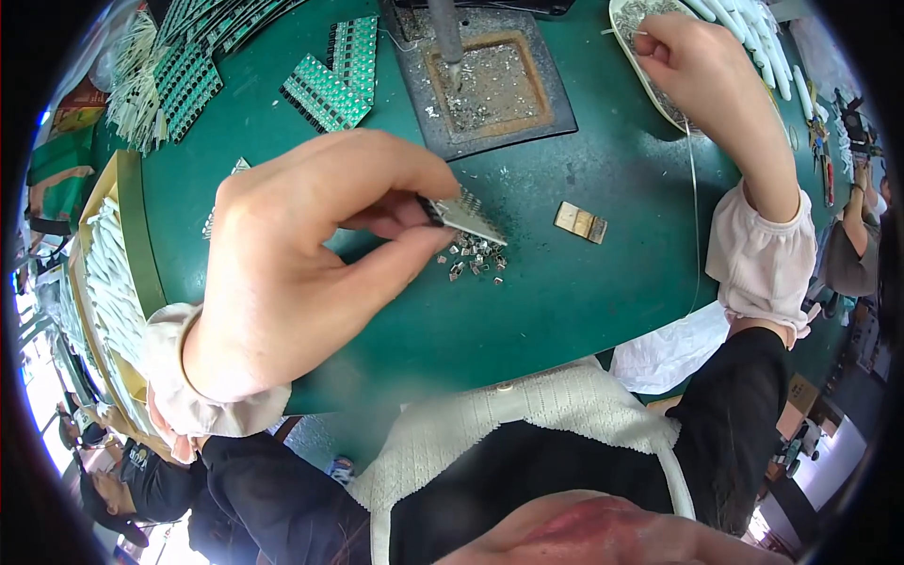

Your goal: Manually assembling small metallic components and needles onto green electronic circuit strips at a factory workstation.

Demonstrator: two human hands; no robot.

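Observation:
My left hand (pixel 301 254) is raised over the green mat (pixel 565 292) and pinches a small circuit board (pixel 466 215) between thumb and fingers, its pin side showing. Below the board lies a heap of several tiny metal parts (pixel 474 256). My right hand (pixel 697 66) reaches to the far right into a white oval dish (pixel 633 56) and pinches a thin wire (pixel 695 198) that hangs down toward the table's near edge.
A dark soldering tray with a brown sponge frame (pixel 490 85) and a soldering iron tip (pixel 447 38) sits at the back. Green circuit board panels (pixel 334 80) lie at the back left. A small brass piece (pixel 580 222) rests right of centre. White tubes (pixel 108 282) fill a box at left.

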